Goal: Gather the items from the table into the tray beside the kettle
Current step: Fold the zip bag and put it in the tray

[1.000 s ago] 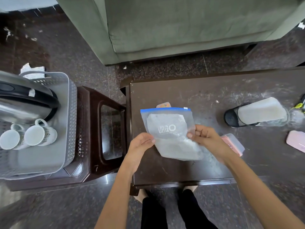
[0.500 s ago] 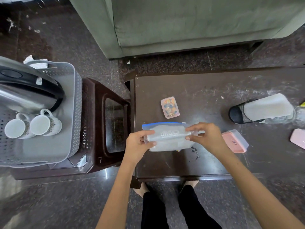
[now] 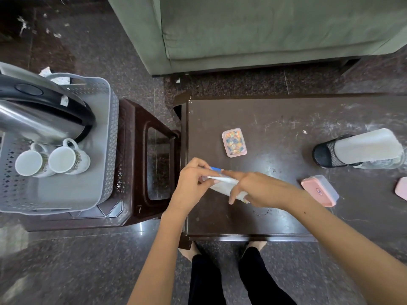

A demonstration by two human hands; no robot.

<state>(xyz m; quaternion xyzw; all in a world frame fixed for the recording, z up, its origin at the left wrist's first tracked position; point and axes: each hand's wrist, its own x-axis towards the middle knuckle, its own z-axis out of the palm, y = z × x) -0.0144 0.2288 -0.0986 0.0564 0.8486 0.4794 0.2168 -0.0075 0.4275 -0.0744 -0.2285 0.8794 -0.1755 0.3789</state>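
A clear zip bag (image 3: 221,182) with a blue seal strip and white contents is folded flat over the near left part of the dark table (image 3: 286,119). My left hand (image 3: 192,181) pinches its left end. My right hand (image 3: 253,187) presses across its right part and hides most of it. A small pink box of colourful sweets (image 3: 234,142) lies on the table just beyond the bag. A pink lidded box (image 3: 320,190) sits to the right. The grey perforated tray (image 3: 103,186) stands at left on a brown stool, holding a steel kettle (image 3: 41,115) and two white cups (image 3: 51,160).
A black mesh holder with a white cloth (image 3: 361,148) lies at the table's right, and a pink item (image 3: 402,188) is cut off at the right edge. A green sofa (image 3: 264,31) stands beyond the table. The brown stool (image 3: 152,168) touches the table's left side.
The bag went from held upright and open-faced to folded down flat on the table. My hands closed in over it, and the small sweets box behind it came into view.
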